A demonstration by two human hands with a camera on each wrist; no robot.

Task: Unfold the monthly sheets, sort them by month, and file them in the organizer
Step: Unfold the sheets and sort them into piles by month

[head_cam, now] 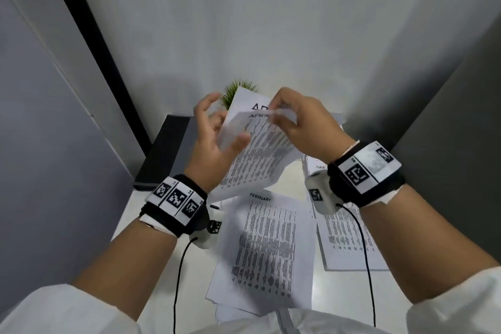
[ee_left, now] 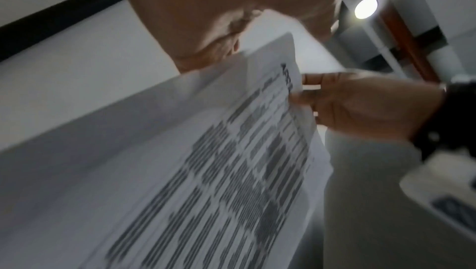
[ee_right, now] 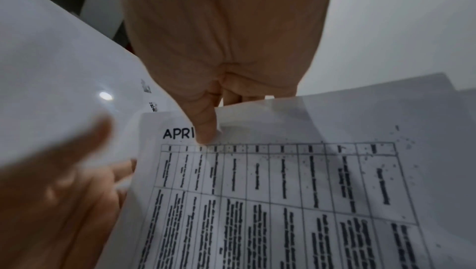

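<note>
Pinching the top edge beside the printed heading, the right hand (head_cam: 303,127) holds the April sheet (head_cam: 254,154) up in the air above the far half of the surface (head_cam: 130,214). Its long axis slopes down toward the person. The left hand (head_cam: 214,138) hovers just beside the sheet's left edge, fingers spread, grasping nothing, and looks nearer for flattening it. February sheet (head_cam: 265,247) lies flat below.

The raised April sheet (head_cam: 252,154) and both hands fill the air above the middle of the white table (head_cam: 127,214). Below them the February sheet (head_cam: 267,249) and June sheet (head_cam: 344,238) cover the near surface. A black organizer (head_cam: 162,152) and small green plant (head_cam: 235,92) block the far edge; bare table shows only at the left.
</note>
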